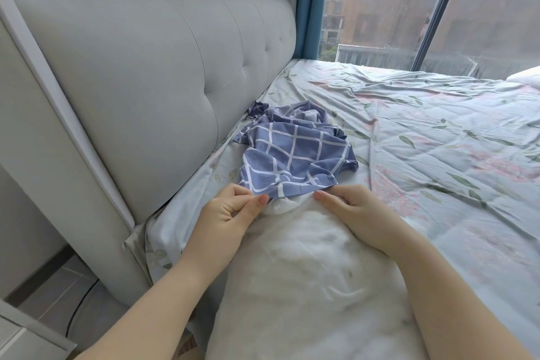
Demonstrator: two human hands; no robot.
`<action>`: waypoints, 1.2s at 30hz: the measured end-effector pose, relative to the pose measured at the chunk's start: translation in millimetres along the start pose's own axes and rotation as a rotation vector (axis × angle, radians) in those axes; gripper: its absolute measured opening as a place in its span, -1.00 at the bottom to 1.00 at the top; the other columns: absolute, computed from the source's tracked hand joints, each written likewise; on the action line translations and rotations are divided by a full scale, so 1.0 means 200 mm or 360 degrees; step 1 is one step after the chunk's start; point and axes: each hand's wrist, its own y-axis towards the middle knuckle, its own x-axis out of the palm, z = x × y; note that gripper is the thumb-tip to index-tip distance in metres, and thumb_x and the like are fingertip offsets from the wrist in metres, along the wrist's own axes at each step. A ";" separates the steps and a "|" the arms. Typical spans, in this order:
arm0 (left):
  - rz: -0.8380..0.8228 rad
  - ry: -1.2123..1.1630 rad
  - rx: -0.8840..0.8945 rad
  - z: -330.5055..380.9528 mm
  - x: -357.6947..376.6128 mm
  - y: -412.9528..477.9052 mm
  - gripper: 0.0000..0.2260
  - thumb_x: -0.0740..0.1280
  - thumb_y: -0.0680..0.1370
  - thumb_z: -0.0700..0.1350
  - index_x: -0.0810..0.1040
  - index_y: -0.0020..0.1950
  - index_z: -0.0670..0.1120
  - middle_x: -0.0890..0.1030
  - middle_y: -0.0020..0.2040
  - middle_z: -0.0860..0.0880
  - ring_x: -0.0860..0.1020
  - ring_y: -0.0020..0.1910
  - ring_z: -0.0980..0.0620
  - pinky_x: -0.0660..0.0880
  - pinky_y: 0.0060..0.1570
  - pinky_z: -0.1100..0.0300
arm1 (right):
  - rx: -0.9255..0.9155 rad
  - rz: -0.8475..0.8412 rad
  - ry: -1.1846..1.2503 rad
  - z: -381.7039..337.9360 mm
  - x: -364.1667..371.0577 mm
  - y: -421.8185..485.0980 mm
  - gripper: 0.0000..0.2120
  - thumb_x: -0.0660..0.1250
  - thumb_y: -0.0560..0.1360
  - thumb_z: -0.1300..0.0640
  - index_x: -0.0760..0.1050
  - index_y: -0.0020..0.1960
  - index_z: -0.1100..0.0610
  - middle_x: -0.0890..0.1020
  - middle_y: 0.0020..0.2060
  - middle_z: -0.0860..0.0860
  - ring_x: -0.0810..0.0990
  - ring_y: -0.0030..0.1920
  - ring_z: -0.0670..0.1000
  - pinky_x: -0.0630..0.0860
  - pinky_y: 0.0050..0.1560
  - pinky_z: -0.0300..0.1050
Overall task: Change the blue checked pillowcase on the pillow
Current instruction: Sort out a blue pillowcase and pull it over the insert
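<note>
The blue checked pillowcase (295, 152) lies crumpled on the bed near the headboard, its near edge draped over the far end of a bare white pillow (309, 280). The pillow stretches from that edge toward me between my arms. My left hand (230, 213) pinches the near hem of the pillowcase between thumb and fingers. My right hand (353, 207) rests on the pillow's far end, its fingers at the pillowcase's hem; I cannot see whether it grips the cloth.
A grey padded headboard (163, 67) rises at the left. The floral bedsheet (438, 137) spreads to the right, with a white pillow corner (526, 76) at the far right edge. A large window (409, 9) stands behind the bed. Floor and a cable show at lower left.
</note>
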 end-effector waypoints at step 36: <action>0.0086 0.0510 0.0062 -0.06 0.16 0.02 -0.93 0.43 0.52 -0.03 0.58 -0.07 0.02 0.55 -0.32 0.08 0.47 -0.32 0.16 0.38 -0.25 0.36 | 0.0174 0.0188 0.0203 0.08 0.04 0.02 -0.45 0.12 0.64 -0.16 0.50 0.09 0.36 0.58 0.00 0.34 0.50 -0.24 0.17 0.40 -0.19 0.00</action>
